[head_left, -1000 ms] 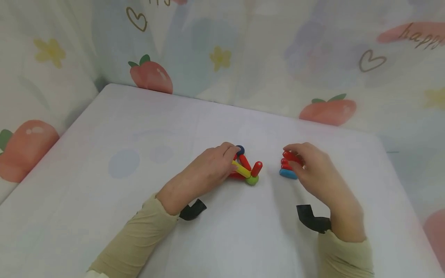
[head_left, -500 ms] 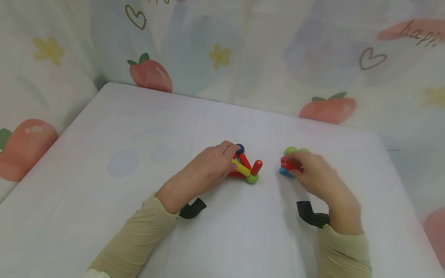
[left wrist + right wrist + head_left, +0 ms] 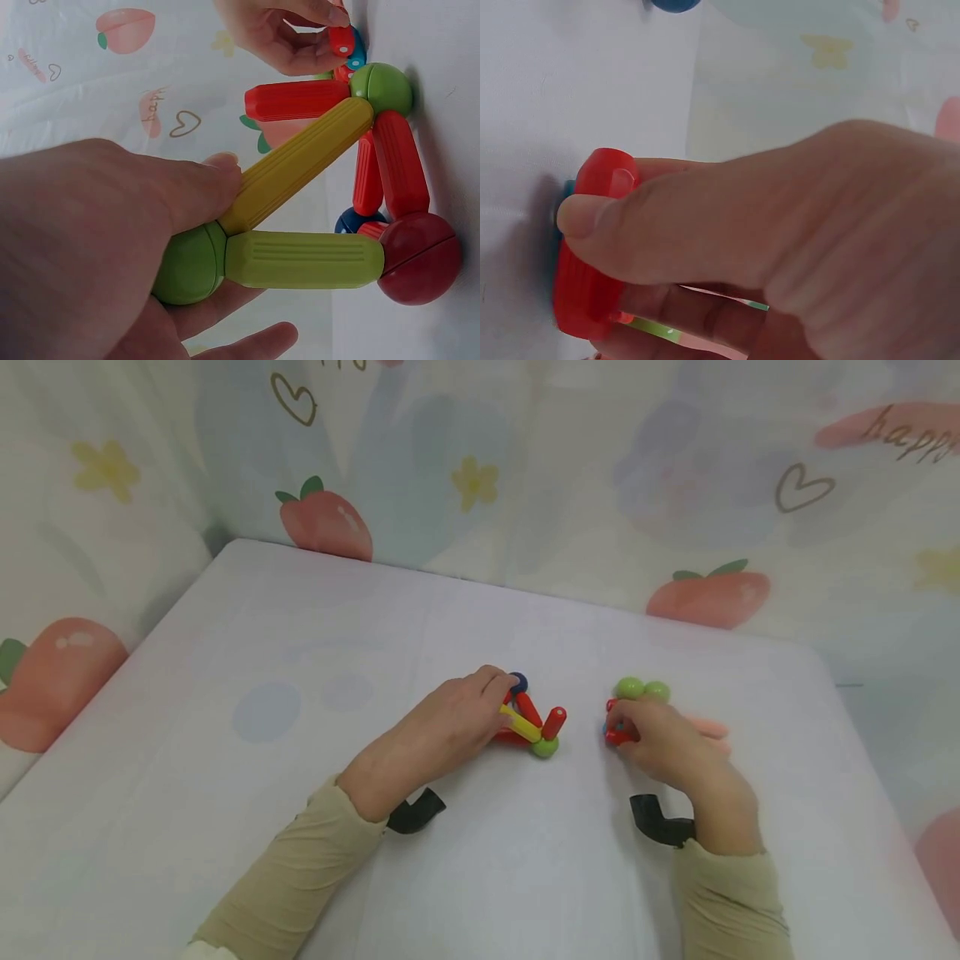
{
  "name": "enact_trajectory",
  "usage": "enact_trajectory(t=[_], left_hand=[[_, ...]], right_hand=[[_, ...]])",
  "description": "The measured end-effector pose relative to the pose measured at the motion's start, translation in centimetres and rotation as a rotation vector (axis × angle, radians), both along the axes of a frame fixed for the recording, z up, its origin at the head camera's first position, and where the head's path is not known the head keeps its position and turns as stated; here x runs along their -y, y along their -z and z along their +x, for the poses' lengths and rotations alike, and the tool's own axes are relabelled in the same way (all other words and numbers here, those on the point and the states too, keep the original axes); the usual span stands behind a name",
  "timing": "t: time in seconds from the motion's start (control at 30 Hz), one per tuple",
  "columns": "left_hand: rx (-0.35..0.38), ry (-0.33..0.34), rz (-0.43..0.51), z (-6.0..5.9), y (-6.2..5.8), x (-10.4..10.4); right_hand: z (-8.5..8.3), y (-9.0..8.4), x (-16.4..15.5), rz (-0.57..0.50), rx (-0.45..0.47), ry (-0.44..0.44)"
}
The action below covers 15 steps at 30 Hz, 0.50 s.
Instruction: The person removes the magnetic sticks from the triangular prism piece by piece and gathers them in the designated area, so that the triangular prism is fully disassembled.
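Observation:
My left hand (image 3: pixel 453 722) grips the green ball (image 3: pixel 191 262) at the top of a magnetic rod-and-ball structure. From that ball run a yellow rod (image 3: pixel 300 165) and a green rod (image 3: pixel 304 259). Red rods (image 3: pixel 401 161) join a dark red ball (image 3: pixel 420 259), a dark blue ball (image 3: pixel 518 682) and another green ball (image 3: pixel 545 746) at the base. One more red rod (image 3: pixel 554 724) sticks out from that green ball. My right hand (image 3: pixel 660 739) pinches a loose red rod (image 3: pixel 589 292) between thumb and fingers. Behind it a blue rod (image 3: pixel 355 49) is mostly hidden.
Two loose green balls (image 3: pixel 630 688) lie beyond my right hand. Pink rods (image 3: pixel 708 727) lie to its right, partly covered by the hand. The white table (image 3: pixel 375 635) meets a printed curtain (image 3: pixel 570 485) at its back edge.
My right hand has moved nearer to me over the pile and now pinches a red rod at its near side. The green balls and pink rods have come into sight. My left hand stays put.

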State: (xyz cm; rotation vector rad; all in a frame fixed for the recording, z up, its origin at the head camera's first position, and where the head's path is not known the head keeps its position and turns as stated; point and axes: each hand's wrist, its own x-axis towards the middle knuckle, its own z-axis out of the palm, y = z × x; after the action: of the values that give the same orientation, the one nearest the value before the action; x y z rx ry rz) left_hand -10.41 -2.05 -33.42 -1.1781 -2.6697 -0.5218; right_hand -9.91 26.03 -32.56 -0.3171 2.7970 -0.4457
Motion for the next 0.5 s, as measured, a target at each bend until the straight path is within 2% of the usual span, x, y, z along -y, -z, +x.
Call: enact_trajectory(t=[0.13, 0.33, 0.5], left_hand=[[0.014, -0.001, -0.010, 0.00, 0.02, 0.02], [0.000, -0.001, 0.002, -0.15, -0.10, -0.02], [0.009, -0.003, -0.011, -0.09, -0.24, 0.04]], right_hand=[[0.04, 0.10, 0.05, 0.004, 0.017, 0.000], [0.08, 0.20, -0.03, 0.002, -0.031, -0.004], [0.03, 0.33, 0.08, 0.025, -0.030, 0.018]])
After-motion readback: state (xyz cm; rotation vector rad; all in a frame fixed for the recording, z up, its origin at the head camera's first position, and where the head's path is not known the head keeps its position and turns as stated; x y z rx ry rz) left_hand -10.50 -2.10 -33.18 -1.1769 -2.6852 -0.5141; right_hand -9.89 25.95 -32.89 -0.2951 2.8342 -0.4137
